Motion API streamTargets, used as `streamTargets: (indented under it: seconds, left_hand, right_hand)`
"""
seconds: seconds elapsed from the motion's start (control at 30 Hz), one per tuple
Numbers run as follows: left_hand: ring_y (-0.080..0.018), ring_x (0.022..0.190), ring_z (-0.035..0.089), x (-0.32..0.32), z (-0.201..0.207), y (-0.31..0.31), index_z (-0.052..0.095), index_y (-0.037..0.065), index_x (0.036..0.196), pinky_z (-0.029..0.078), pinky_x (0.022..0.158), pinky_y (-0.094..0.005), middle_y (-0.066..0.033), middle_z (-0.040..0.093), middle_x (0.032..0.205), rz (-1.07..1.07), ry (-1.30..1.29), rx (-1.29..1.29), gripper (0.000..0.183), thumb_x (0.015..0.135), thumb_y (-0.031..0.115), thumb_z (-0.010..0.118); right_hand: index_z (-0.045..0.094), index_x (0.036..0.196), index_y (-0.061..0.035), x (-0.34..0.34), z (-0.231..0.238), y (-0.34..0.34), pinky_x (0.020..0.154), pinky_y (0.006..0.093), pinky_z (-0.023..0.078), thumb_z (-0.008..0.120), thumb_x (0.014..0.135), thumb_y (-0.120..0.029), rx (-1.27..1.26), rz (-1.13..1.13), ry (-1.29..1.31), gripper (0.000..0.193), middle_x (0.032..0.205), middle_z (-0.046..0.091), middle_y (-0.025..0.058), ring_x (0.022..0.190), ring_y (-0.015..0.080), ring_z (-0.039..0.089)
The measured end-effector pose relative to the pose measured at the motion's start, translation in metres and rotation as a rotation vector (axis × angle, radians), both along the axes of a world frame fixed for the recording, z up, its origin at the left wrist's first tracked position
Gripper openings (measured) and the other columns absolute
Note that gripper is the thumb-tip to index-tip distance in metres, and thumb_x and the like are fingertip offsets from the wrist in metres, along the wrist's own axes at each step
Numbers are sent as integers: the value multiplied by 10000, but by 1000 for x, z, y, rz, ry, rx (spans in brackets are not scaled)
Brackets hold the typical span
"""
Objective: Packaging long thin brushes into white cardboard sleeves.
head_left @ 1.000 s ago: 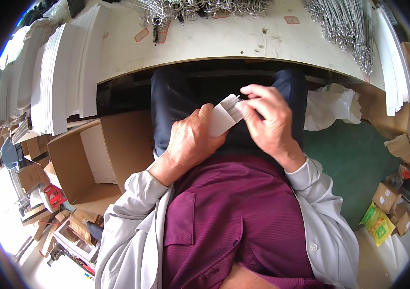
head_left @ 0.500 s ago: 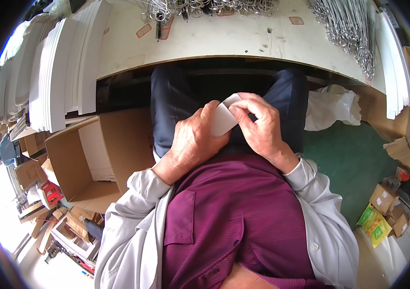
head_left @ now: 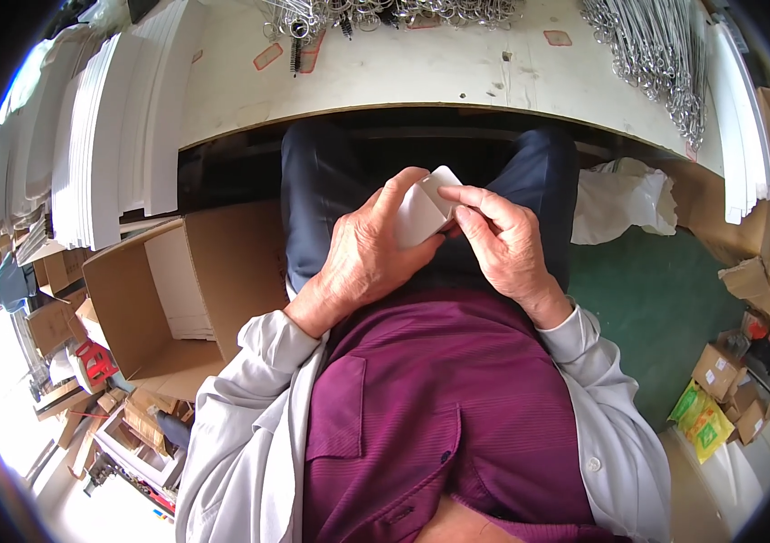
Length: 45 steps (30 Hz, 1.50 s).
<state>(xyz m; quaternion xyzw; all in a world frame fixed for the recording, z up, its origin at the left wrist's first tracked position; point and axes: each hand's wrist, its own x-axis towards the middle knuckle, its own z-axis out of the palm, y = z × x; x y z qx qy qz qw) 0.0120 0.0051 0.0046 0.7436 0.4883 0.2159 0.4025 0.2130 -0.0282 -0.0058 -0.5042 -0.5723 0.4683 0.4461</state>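
Over my lap, my left hand (head_left: 360,246) grips a small white carton (head_left: 418,222), its thumb along one side and the fingers wrapped beneath. The carton is tilted, with its opening toward the right and a rounded flap (head_left: 445,177) standing up at that end. My right hand (head_left: 510,242) has its index finger at the mouth of the carton and its thumb near the edge, pinching there. Its other fingers are curled and partly hidden. What lies inside the carton cannot be seen.
On the pale worktable (head_left: 385,83) ahead lie ringed wire-handled brushes (head_left: 394,13) and a bundle of looped metal wires (head_left: 652,68). Flat white card stacks (head_left: 95,145) stand left, more (head_left: 745,136) right. A cardboard box (head_left: 236,281) gapes beside my left leg.
The flap now stands up at the carton's end, and its opening shows more. My right hand has drawn slightly right and down, with its fingers more apart.
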Motion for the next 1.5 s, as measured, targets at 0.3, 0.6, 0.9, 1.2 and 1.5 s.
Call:
streamTargets:
  seconds: [0.3,0.6,0.9,1.2,1.5]
  left_hand:
    - [-369,962,748,-1,-5,-2,533,137,1330,621,804,-428,-173,726,1112,-33,47,32,616,812,172,864]
    - [-407,953,739,2,-4,-5,491,63,1364,619,753,-481,-218,710,1109,31,-4,-44,625,830,157,803]
    - [-395,911,740,1,-25,-9,563,24,1277,622,733,-470,-206,723,1065,46,59,225,541,813,170,800]
    - [-385,969,736,2,-29,-15,599,19,1267,622,798,-452,-185,715,1106,66,78,176,583,758,138,858]
    - [-377,966,741,2,-30,-17,600,12,1270,626,799,-440,-192,721,1104,57,75,174,611,744,146,879]
  right_hand:
    - [674,1236,22,-12,-9,-2,718,291,590,674,971,-6,-150,-79,-19,266,955,776,174,845,172,771]
    - [749,1060,35,-18,-4,3,672,352,585,707,979,-100,107,-69,-141,163,927,755,210,799,309,762]
    - [697,998,21,-26,-15,6,694,253,583,757,943,-67,-244,-144,118,120,859,773,112,760,109,731]
    - [721,944,4,-19,-12,9,548,209,475,752,959,-103,-427,-160,248,112,730,709,24,605,39,602]
    - [722,875,20,-26,-14,1,555,240,494,743,959,-99,-185,-203,-11,147,698,708,46,624,48,622]
